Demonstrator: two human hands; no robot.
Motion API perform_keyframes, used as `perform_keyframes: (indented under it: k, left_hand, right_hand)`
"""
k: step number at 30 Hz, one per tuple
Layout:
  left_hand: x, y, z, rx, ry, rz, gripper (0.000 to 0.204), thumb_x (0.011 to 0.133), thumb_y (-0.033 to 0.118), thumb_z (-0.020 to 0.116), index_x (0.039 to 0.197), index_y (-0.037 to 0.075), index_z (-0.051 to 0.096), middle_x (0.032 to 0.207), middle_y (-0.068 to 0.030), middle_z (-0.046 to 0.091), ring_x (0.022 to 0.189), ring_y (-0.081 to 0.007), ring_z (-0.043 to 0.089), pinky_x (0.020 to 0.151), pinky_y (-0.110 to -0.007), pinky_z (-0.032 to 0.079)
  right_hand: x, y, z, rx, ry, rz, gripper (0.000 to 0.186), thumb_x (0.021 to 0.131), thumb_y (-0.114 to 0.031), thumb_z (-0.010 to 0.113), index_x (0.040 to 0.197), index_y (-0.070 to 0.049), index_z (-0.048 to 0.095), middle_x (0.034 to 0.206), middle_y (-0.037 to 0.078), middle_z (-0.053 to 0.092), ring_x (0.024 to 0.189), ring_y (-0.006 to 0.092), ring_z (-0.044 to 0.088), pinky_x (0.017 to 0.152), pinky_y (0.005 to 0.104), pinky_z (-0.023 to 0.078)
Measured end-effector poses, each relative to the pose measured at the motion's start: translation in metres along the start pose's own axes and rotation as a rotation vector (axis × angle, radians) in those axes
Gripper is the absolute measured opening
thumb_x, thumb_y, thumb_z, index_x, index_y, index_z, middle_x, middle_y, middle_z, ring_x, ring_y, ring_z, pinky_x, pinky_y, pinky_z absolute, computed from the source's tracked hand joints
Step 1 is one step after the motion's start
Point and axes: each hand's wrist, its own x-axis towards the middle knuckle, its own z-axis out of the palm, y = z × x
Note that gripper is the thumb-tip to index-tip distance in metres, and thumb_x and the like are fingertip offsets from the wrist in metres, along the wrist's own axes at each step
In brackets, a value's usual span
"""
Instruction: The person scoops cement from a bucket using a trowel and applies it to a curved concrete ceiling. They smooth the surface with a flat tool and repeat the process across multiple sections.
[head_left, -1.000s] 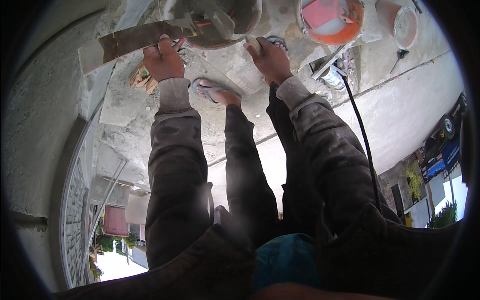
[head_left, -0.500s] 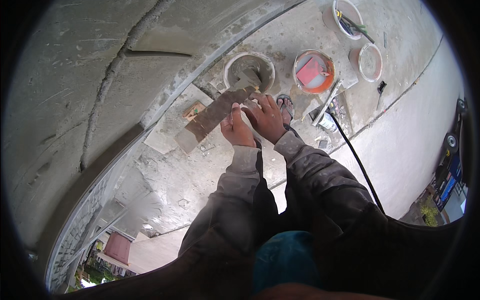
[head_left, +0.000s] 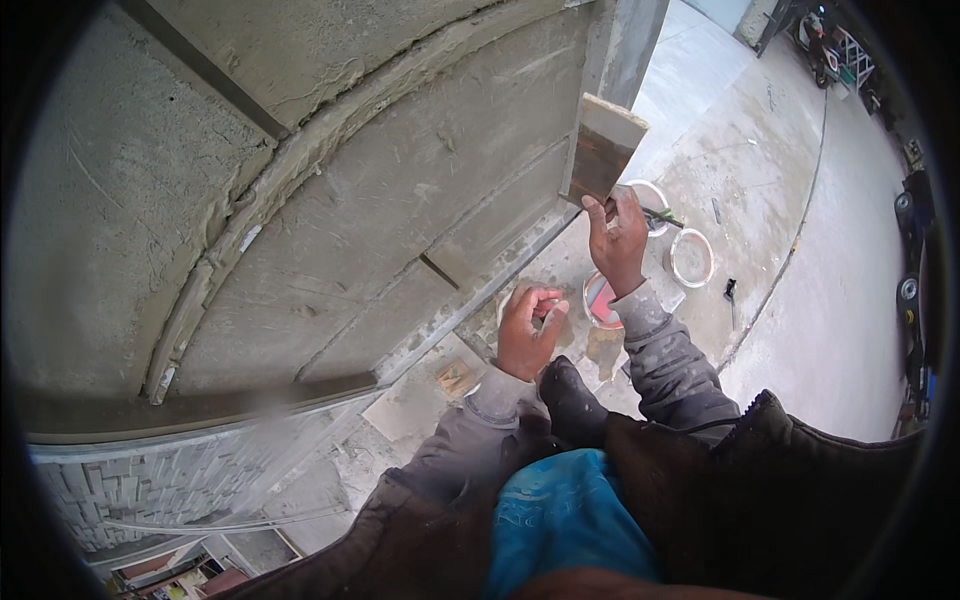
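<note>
Board [head_left: 603, 165]: flat, smooth, wood-like brown face with a slight sheen; matt grey film toward its far end. Wall [head_left: 400, 220]: cement-like, matt, troweled fairly smooth but scored and patchy. Raised curved band [head_left: 300, 150]: same grey material, coarse and crumbly along its edges. Floor [head_left: 740, 140]: pale concrete, matt, stained and dusty. Pale-rimmed bucket [head_left: 711, 262]: plastic in appearance, its rim smeared. Sleeve [head_left: 675, 360]: soft matt cloth, dusted pale. Blue garment [head_left: 570, 505]: smooth, creased cloth. Lower-left cladding [head_left: 130, 490]: rough, stone-like strips.
</note>
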Motion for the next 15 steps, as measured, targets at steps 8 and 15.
perform_keyframes:
  k: [8, 15]
  left_hand:
    - [-0.078, -0.087, -0.108, 0.206, 0.039, -0.479, 0.022, 0.094, 0.023, 0.065, 0.104, 0.003, 0.067, 0.094, -0.0097, 0.070, 0.088, -0.0170, 0.066, 0.080, -0.031, 0.051]
    - [-0.146, -0.141, -0.140, 0.184, 0.240, -0.725, 0.023, 0.095, 0.026, 0.065, 0.104, 0.004, 0.066, 0.091, -0.0069, 0.069, 0.076, -0.0158, 0.068, 0.064, -0.029, 0.051]
  right_hand:
    - [0.262, 0.023, -0.036, -0.074, 0.312, -0.149, 0.027, 0.090, -0.022, 0.071, 0.107, -0.002, 0.063, 0.092, 0.016, 0.072, 0.082, 0.0302, 0.072, 0.072, 0.0383, 0.056]
    - [0.328, 0.052, 0.007, -0.245, 0.271, -0.183, 0.022, 0.092, -0.021, 0.063, 0.102, -0.002, 0.062, 0.091, 0.025, 0.067, 0.087, 0.0446, 0.065, 0.072, 0.0506, 0.052]
